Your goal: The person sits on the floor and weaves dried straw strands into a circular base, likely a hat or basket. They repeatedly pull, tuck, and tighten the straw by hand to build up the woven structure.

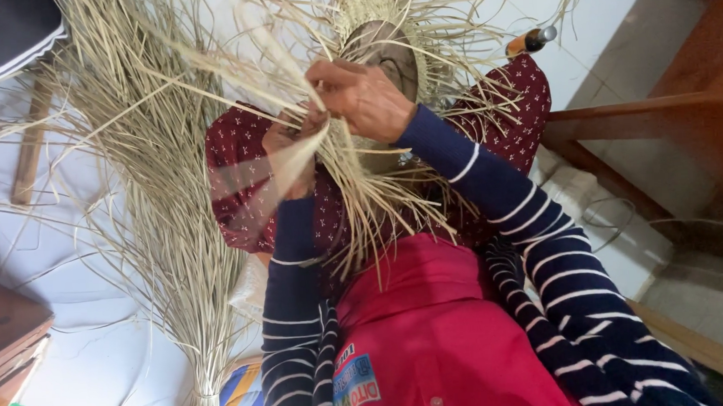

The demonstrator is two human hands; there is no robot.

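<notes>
The half-woven straw piece (377, 51) sits over a rounded mould on the person's lap, with the right hand (363, 98) on its near side and the left hand (291, 144) just left of that, loose strands running between them. Left of the lap a tied bundle of straw (169, 206) lies on the floor (77, 346). Right of the lap stands a wooden bench (665, 109), and a small bottle (531, 40) lies behind the woven piece.

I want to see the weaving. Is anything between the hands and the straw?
No. The right hand and left hand both grip the straw strips directly, over a half-woven piece. Loose strands cross in front of the left hand.
</notes>
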